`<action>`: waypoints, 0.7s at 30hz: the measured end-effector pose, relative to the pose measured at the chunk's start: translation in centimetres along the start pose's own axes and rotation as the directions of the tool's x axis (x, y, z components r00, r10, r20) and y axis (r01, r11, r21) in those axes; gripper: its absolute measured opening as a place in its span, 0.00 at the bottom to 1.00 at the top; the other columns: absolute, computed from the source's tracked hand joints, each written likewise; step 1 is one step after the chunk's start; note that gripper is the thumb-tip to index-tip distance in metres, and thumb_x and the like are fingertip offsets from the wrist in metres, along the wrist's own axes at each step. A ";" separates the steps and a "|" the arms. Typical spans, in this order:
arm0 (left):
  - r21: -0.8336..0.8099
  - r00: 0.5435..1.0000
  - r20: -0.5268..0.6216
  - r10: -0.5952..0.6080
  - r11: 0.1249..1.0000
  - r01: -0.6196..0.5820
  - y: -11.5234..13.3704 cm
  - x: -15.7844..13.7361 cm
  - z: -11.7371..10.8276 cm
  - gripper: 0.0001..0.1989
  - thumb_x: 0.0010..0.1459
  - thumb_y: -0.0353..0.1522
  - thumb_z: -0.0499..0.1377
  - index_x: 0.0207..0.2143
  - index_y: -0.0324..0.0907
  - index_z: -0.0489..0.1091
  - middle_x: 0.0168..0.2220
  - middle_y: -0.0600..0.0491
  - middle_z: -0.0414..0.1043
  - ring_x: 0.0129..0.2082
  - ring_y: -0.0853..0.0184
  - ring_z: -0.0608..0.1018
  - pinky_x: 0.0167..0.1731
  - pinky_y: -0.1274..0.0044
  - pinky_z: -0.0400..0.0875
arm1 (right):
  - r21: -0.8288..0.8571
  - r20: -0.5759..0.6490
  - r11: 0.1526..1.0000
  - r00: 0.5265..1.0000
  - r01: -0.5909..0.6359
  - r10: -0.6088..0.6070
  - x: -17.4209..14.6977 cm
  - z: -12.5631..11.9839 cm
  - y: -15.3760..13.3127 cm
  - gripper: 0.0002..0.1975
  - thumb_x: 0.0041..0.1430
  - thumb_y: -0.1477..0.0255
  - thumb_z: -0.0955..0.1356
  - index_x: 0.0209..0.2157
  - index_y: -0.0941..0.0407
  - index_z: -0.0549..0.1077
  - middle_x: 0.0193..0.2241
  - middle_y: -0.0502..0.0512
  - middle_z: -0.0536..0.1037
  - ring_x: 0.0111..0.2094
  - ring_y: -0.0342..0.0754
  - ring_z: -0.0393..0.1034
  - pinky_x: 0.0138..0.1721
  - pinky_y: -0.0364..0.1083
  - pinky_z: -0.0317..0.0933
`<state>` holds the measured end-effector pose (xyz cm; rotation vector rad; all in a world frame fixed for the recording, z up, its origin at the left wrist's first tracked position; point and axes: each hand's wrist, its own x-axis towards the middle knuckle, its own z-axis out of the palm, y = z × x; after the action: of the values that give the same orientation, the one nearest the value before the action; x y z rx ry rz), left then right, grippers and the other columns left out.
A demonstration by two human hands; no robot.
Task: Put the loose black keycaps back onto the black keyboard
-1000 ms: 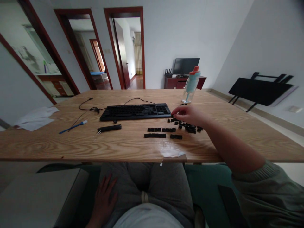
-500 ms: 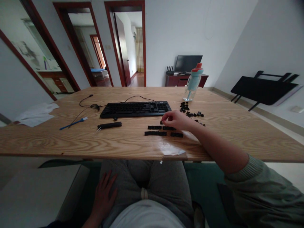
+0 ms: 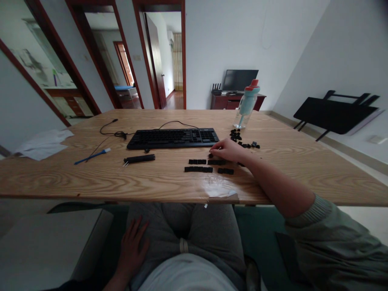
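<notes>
My right hand [image 3: 228, 150] is above the table with its fingertips closed on a small black keycap [image 3: 211, 155], just in front of the keyboard's right end. Short rows of black keycaps lie nearer to me, among them a front-left row [image 3: 198, 169], a front-right row [image 3: 226, 171] and a row behind [image 3: 197, 162]. One more row is partly under my hand. The black keyboard [image 3: 172, 138] stands behind, with bare patches among its keys on the right. My left hand [image 3: 134, 242] rests flat on my thigh, fingers spread, holding nothing.
Loose keycaps [image 3: 235, 135] lie in a pile near a water bottle [image 3: 246, 106]. To the left are a black tool with metal prongs [image 3: 139, 159], a blue brush [image 3: 92, 156], a coiled cable [image 3: 120, 134] and white tissue [image 3: 45, 144]. Clear tape [image 3: 220, 190] sticks to the near edge.
My right hand has shifted slightly to the right, and the keycap at its fingertips is a little further right too. My left hand stays on my thigh.
</notes>
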<state>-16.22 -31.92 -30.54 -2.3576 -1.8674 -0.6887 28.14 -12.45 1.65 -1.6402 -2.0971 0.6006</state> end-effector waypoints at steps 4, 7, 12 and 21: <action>-0.001 1.000 -0.017 0.003 1.000 -0.003 0.1 0.1 0.0 0.23 0.65 0.38 0.51 0.61 0.45 0.67 0.68 0.44 0.58 0.69 0.50 0.58 0.59 0.53 0.64 | 0.041 -0.028 0.999 0.999 -0.019 0.020 -0.3 -0.5 0.1 0.15 0.57 0.65 0.68 0.39 0.58 0.83 0.21 0.51 0.76 0.20 0.42 0.62 0.22 0.42 0.53; -0.014 1.000 -0.017 -0.003 1.000 0.003 0.1 0.1 0.0 0.23 0.65 0.38 0.51 0.61 0.47 0.67 0.68 0.46 0.58 0.69 0.51 0.58 0.59 0.54 0.63 | 0.007 -0.030 0.999 0.998 0.052 -0.052 -0.5 -0.5 0.2 0.15 0.56 0.66 0.69 0.42 0.58 0.82 0.24 0.52 0.77 0.21 0.42 0.64 0.24 0.42 0.56; -0.028 1.000 -0.005 -0.019 0.999 0.019 0.0 0.0 0.2 0.24 0.65 0.38 0.51 0.62 0.47 0.66 0.68 0.46 0.58 0.68 0.51 0.58 0.59 0.52 0.63 | -0.057 -0.022 0.984 0.986 0.166 -0.167 -0.7 0.0 0.1 0.14 0.57 0.68 0.69 0.42 0.57 0.82 0.32 0.55 0.81 0.27 0.45 0.70 0.31 0.44 0.62; -0.038 1.000 -0.023 -0.010 0.999 0.009 -0.1 -0.1 0.2 0.24 0.65 0.38 0.51 0.62 0.47 0.66 0.68 0.46 0.57 0.68 0.50 0.59 0.59 0.52 0.63 | -0.053 0.021 0.877 0.878 0.478 -0.477 -1.0 0.1 0.0 0.11 0.57 0.63 0.72 0.35 0.55 0.82 0.44 0.60 0.77 0.43 0.51 0.73 0.50 0.50 0.64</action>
<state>-16.23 -31.92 -30.81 -2.3544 -1.8739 -0.7550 28.30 -13.40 1.49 -1.0703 -2.4193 0.3822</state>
